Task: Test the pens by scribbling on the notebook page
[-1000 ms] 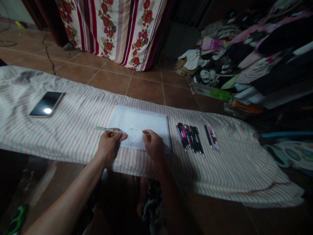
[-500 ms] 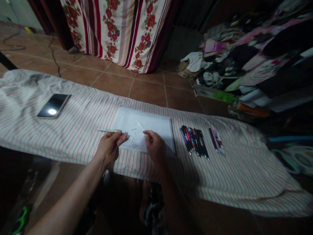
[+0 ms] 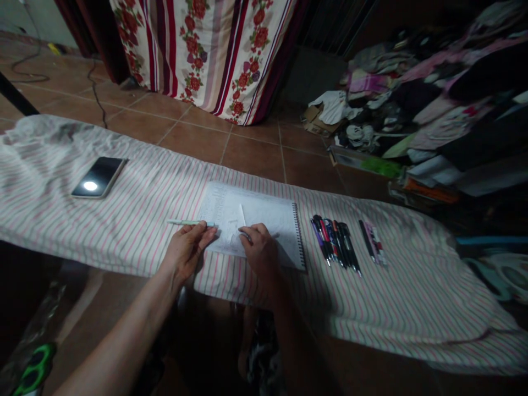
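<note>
A spiral notebook (image 3: 264, 217) lies open on a long surface covered with striped cloth (image 3: 136, 192). My left hand (image 3: 187, 250) rests at the notebook's left edge, its fingers pinched on the end of a pale green pen (image 3: 187, 223) that lies flat and points left. My right hand (image 3: 259, 253) is closed on a thin white stick-like thing (image 3: 242, 213) and presses down on the page. What that thin thing is I cannot make out.
A phone (image 3: 98, 177) with a bright reflection lies at the left of the cloth. Several pens (image 3: 335, 237) are lined up right of the notebook, with a few more (image 3: 372, 242) beyond. Floral curtain (image 3: 214, 49) and piled clothes (image 3: 412, 93) stand behind on tiled floor.
The view has drifted a little, so everything sits slightly further right. The white thing in my right hand has tilted more upright. Both hands stay at the notebook.
</note>
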